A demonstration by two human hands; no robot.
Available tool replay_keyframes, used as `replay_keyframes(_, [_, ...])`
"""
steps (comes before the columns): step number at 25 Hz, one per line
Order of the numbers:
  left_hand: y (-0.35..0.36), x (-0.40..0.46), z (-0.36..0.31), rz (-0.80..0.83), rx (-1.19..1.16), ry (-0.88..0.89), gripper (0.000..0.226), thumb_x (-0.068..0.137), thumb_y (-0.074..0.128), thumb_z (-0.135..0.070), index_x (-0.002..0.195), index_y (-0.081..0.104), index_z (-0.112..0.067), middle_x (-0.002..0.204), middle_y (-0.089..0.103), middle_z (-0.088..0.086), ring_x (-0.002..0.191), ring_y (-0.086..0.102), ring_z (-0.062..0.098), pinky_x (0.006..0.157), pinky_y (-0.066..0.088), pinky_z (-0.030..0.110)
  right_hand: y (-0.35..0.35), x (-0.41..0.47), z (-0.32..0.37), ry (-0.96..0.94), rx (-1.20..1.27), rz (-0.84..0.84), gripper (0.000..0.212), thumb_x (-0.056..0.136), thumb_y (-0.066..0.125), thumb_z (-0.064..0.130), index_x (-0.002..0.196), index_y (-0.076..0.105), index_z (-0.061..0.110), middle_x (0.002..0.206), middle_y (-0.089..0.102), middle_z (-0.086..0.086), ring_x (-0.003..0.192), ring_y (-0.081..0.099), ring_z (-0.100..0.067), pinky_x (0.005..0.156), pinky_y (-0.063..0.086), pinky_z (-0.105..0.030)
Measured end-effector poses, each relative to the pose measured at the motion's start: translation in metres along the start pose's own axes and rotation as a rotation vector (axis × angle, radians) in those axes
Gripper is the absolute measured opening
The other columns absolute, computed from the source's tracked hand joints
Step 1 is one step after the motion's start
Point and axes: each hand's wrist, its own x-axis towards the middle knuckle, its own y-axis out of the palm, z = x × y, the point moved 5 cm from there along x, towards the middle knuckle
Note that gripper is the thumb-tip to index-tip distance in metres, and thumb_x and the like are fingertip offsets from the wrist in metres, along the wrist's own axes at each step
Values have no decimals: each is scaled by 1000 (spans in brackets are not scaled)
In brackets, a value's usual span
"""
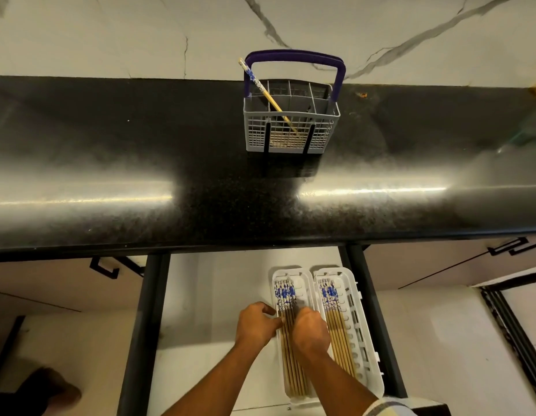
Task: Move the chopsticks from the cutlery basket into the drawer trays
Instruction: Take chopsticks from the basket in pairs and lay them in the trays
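A grey cutlery basket [257,133] with a purple handle stands on the black counter; one blue-patterned chopstick [262,90] leans in it toward the left. Below, in the open drawer [206,295], two white trays lie side by side. The left tray [274,283] holds a bundle of chopsticks [286,295], and the right tray [352,283] holds another row of chopsticks [330,295]. My left hand [254,325] pinches the left side of the left tray's bundle. My right hand [310,330] lies over the same bundle with fingers curled down onto it.
The black counter [140,145] overhangs the drawer's back end. Dark drawer rails [146,310] run on both sides. Closed white cabinet fronts with black handles [110,267] flank the drawer. A marble wall rises behind the basket.
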Motion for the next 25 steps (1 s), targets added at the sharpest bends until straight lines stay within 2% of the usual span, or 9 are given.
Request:
replay_keyframes(8, [-1,-1,0,2,-42,6,22,75,84,-27,81,65,-18,62,69,-2,46,64,6,57,55,23,0,5,0,-17,-8,7,22,102,49,17,118,61,10,111,70,-4,98,69,-15,79,56,-21])
replay_keyframes(11, [-1,-3,0,-10,-58,-9,22,75,84,-28,75,65,-20,64,71,0,49,65,9,59,57,26,4,5,4,-51,-33,40,23,101,51,16,120,61,9,114,69,-6,100,68,-15,83,58,-23])
replay_keyframes(17, [-1,-5,0,-12,-57,-13,21,76,84,-30,81,67,-19,70,74,1,54,69,10,64,60,28,4,4,5,-103,-61,24,24,101,51,17,123,58,11,118,66,-4,105,66,-14,86,56,-22])
replay_keyframes(25, [-1,-5,-1,-14,-75,-23,22,75,85,-28,77,64,-20,65,72,1,51,67,11,59,58,27,5,6,3,-145,-54,28,25,100,50,11,124,57,12,118,67,-5,105,67,-16,84,54,-23])
